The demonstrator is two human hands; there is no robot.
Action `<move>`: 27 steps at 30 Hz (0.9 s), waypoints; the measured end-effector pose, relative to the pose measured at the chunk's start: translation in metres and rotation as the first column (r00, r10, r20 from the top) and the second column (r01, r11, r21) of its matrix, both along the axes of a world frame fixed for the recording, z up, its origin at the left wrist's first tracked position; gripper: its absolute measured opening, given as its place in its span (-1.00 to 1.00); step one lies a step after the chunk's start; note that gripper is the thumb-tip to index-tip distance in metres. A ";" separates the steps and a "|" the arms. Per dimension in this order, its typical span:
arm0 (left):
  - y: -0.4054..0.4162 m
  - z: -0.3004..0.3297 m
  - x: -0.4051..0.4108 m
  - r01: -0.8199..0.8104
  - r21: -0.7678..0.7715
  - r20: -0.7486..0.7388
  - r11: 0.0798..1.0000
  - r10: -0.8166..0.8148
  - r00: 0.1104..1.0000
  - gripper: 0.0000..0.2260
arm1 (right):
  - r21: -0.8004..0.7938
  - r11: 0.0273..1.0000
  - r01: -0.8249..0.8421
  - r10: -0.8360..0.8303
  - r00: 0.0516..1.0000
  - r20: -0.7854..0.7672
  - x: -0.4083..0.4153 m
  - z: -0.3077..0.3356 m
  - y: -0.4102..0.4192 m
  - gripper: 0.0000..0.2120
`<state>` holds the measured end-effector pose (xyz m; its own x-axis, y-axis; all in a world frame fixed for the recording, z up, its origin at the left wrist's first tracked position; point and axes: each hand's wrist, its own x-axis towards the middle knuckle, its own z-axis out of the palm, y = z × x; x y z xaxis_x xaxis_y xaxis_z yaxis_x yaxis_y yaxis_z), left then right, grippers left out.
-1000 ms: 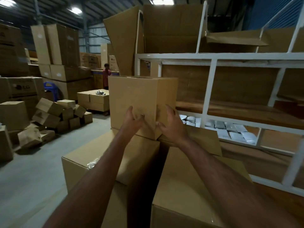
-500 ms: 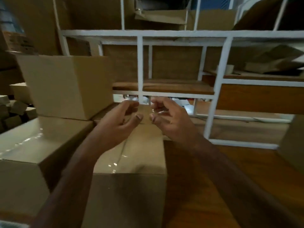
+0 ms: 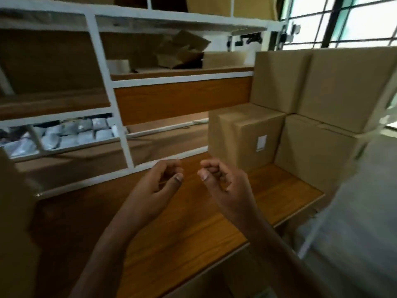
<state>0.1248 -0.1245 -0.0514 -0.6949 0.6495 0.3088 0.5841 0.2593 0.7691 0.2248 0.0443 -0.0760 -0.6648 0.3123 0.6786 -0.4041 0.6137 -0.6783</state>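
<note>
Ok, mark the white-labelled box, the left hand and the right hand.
white-labelled box (image 3: 255,127), head view, labelled side.
left hand (image 3: 158,187), head view, middle of hand.
right hand (image 3: 224,186), head view, middle of hand.

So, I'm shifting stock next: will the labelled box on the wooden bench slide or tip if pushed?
Probably slides: the labelled box sits flat on the smooth wooden bench. Tipping seems unlikely; it looks roughly cubic. Likely stiff; its edges look square.

White-framed shelving (image 3: 182,78) with brown wooden boards fills the back. Daylight comes bright through a barred window (image 3: 354,20) at upper right.
</note>
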 end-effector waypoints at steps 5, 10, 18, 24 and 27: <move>0.079 -0.013 0.010 0.167 -0.025 0.065 0.986 -0.165 0.984 -0.71 | -0.046 0.983 0.176 -0.175 0.984 0.018 0.030 -0.012 0.067 -0.81; 0.130 -0.020 -0.006 0.286 -0.059 0.099 0.956 -0.279 0.955 -0.69 | -0.074 0.940 0.333 -0.329 0.942 0.061 0.031 -0.029 0.114 -0.83; 0.195 -0.037 -0.034 0.322 0.028 0.229 0.946 -0.320 0.920 -0.71 | 0.001 0.868 0.496 -0.488 0.854 0.179 0.017 -0.050 0.192 -0.79; 0.248 -0.039 -0.055 0.243 0.080 0.284 0.967 -0.256 0.924 -0.81 | -0.061 0.844 0.533 -0.506 0.829 0.237 -0.013 -0.052 0.249 -0.77; 0.282 -0.039 -0.064 0.161 0.089 0.260 0.983 -0.179 0.949 -0.85 | -0.053 0.854 0.518 -0.495 0.838 0.230 -0.036 -0.053 0.285 -0.75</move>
<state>0.0611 0.1578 -0.0906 -0.6383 0.7499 0.1737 0.3873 0.1178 0.9144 0.1886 0.3297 -0.1289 -0.5109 0.7064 0.4898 0.0952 0.6128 -0.7845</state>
